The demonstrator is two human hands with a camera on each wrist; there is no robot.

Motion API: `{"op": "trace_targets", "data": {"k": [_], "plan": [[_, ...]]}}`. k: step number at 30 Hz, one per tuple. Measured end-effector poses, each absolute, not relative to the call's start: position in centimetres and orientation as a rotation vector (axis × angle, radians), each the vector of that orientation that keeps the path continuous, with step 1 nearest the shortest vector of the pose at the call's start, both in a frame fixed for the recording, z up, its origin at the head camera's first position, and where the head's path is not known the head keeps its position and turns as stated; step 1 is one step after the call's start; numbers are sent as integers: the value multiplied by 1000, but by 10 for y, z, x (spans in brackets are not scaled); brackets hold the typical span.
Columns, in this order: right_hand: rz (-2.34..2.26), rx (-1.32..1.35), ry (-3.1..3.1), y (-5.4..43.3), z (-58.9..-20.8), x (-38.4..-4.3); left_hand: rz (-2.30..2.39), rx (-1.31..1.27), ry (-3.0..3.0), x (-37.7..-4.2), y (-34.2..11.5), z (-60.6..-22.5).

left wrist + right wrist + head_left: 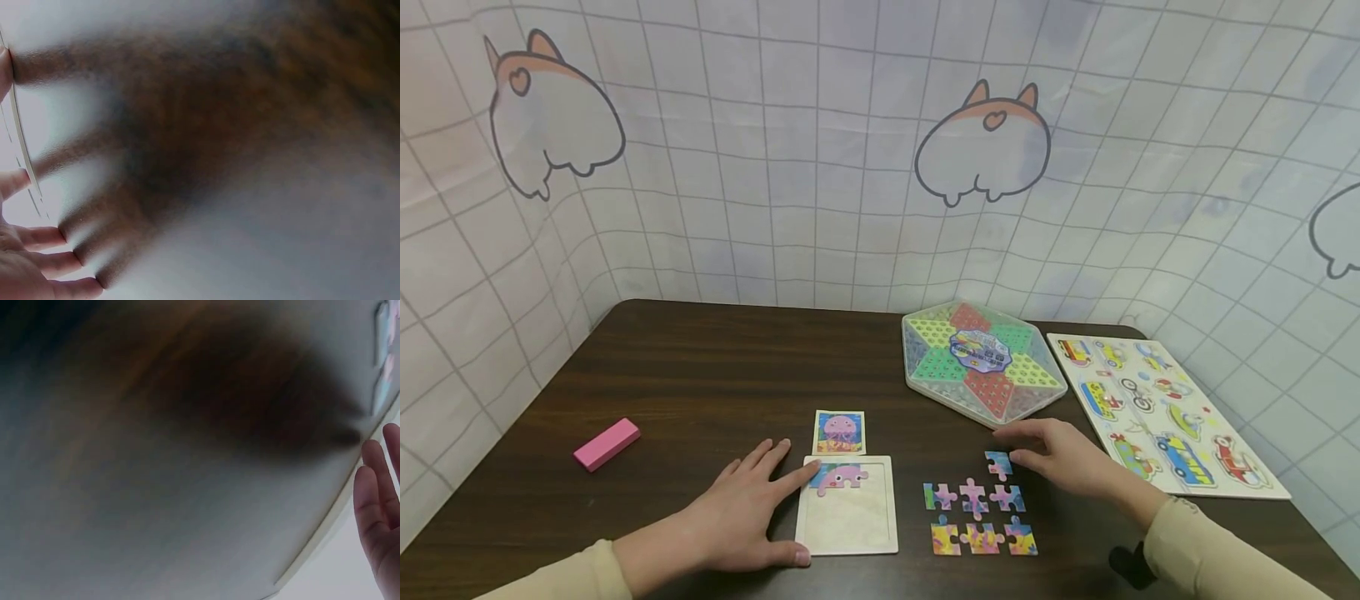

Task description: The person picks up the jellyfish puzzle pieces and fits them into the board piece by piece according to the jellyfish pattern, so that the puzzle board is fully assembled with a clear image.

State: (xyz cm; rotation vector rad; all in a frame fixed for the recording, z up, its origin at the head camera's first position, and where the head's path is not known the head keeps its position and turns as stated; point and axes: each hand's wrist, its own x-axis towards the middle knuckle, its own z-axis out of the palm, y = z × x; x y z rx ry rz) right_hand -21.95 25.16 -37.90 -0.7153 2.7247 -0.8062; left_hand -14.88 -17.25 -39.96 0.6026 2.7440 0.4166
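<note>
A square puzzle tray (847,525) lies at the front middle of the table, with joined pink-and-blue jigsaw pieces (844,477) in its upper left. My left hand (737,508) spreads its fingers at the tray's left side, the index fingertip at the upper left corner and the thumb at the lower edge. Several loose jigsaw pieces (973,500) lie in rows right of the tray. Beside the topmost blue-and-pink piece (997,463) is my right hand (1060,458), its fingers loosely bent and its thumb close to that piece. Whether the thumb touches it I cannot tell.
A jellyfish picture card (839,432) lies against the tray's far edge. Behind the loose pieces is a hexagonal board-game box (951,383). A vehicle puzzle board (1138,442) lies to the right, partly behind my right hand. A pink block (607,444) sits at the left.
</note>
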Motion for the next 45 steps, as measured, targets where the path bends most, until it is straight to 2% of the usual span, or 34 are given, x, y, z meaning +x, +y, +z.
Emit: {"op": "trace_targets", "data": {"k": [27,37,45], "plan": [[-785,-668,2781,239,-388,-224,430,619,2744,-148,-174,-401],[-1030,-626,2739,225,-386,-227,441,603,2736,-147,-173,-402],[-1316,-563,2493,187,-371,-228,451,587,2736,-147,-173,-399]]}}
